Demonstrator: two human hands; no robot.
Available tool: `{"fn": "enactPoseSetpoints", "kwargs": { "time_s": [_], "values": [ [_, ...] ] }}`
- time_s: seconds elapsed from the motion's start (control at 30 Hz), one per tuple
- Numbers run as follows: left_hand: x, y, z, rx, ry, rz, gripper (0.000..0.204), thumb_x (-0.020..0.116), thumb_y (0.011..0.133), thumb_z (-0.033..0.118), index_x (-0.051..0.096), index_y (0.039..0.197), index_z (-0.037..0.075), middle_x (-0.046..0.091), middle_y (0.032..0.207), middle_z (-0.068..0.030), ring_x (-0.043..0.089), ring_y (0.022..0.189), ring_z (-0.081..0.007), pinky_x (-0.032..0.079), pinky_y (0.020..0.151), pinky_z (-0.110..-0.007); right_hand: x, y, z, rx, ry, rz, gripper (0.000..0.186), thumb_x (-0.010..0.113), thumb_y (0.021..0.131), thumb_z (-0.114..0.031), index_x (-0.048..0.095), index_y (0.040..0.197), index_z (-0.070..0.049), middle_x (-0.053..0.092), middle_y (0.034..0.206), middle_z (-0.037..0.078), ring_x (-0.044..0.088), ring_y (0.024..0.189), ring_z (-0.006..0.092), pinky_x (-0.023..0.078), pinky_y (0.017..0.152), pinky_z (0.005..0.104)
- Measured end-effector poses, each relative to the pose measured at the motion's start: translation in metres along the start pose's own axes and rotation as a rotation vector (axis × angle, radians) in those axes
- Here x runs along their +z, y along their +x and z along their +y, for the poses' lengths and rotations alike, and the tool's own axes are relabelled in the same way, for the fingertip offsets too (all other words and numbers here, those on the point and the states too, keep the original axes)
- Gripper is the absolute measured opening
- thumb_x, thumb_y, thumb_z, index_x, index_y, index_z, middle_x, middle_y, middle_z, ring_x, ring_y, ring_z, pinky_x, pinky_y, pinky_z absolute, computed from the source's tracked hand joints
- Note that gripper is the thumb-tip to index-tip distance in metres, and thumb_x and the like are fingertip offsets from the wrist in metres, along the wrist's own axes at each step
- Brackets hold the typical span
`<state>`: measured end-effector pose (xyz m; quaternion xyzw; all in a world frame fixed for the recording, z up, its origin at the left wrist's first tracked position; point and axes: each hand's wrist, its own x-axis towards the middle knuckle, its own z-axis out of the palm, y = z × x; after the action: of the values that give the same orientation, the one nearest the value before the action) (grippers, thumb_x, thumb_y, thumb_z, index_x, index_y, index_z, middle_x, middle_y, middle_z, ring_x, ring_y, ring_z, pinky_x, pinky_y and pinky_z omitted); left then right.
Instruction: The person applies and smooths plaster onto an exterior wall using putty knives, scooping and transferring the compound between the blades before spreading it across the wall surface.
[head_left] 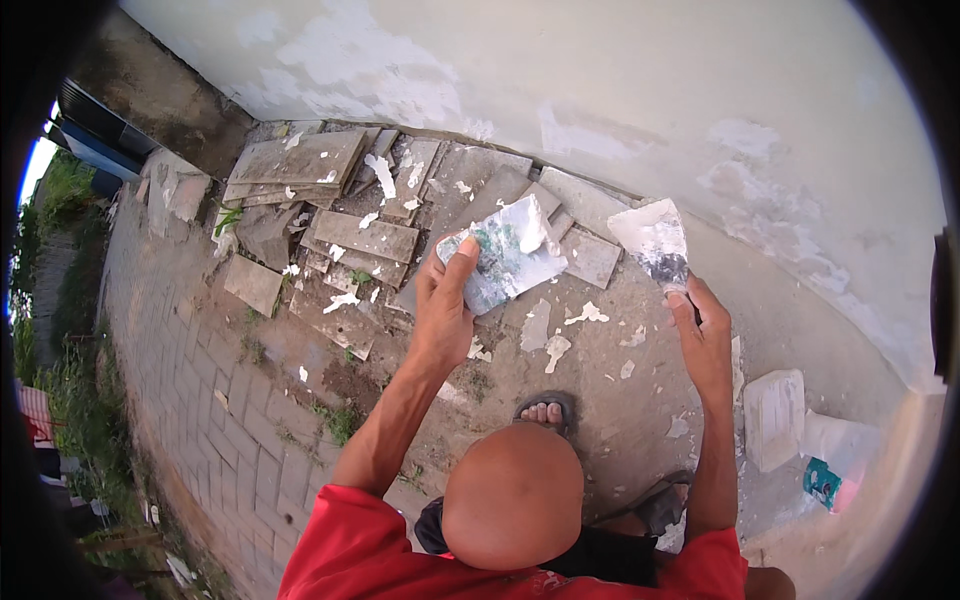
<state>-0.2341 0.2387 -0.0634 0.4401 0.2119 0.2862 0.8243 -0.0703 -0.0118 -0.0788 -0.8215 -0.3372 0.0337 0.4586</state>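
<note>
My left hand (447,305) grips the near-left edge of a flat, thin plate (495,262), with the thumb on top. White paste is smeared over its greenish-grey surface, and a thicker lump of filler (533,236) sits near its far-right corner. To the right, my right hand (702,330) is closed round the handle of a putty knife (652,243). Its wide blade points away from me, coated white with a dark patch near the handle. The blade is apart from the plate, in front of the wall, and my fingers hide most of the handle.
A pale wall (640,90) with white filler patches runs along the far and right sides. Stacked broken tiles (370,240) and paint flakes lie at its foot. A white container (774,420) and a tub (822,482) stand at right. Paving (200,400) stretches left.
</note>
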Motion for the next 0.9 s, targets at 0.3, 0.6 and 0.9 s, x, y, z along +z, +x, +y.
{"fn": "enactPoseSetpoints", "kwargs": {
  "time_s": [0.3,0.6,0.9],
  "values": [
    [-0.02,0.025,0.0,-0.026,0.034,0.035,0.012,0.057,0.099,0.017,0.058,0.103,0.006,0.064,0.097,-0.0007,0.059,0.081,-0.0065,0.051,0.073,-0.027,-0.001,0.059,-0.108,-0.571,-0.914,-0.24,0.056,0.061,0.081,0.0,0.059,0.132,-0.021,0.05,0.098,0.008,0.052,0.086,0.0229,0.041,0.061,0.0361],
    [-0.026,0.052,0.0,0.18,0.135,0.263,0.022,0.056,0.099,0.02,0.059,0.109,0.001,0.064,0.095,-0.0019,0.057,0.081,-0.0061,0.048,0.073,-0.024,-0.007,0.114,-0.132,-0.687,-1.232,-0.464,0.038,0.063,0.084,-0.01,0.065,0.121,-0.016,0.055,0.101,0.008,0.055,0.096,0.0214,0.045,0.066,0.0353],
    [-0.065,0.071,0.073,0.508,0.098,0.309,0.026,0.057,0.097,0.017,0.057,0.118,0.002,0.063,0.117,-0.0089,0.061,0.109,-0.0202,0.051,0.093,-0.04,0.0,0.153,-0.027,0.337,-0.043,-0.83,0.045,0.058,0.095,-0.03,0.058,0.129,-0.001,0.062,0.084,0.006,0.057,0.067,0.0107,0.047,0.054,0.0262]
  ]
}}
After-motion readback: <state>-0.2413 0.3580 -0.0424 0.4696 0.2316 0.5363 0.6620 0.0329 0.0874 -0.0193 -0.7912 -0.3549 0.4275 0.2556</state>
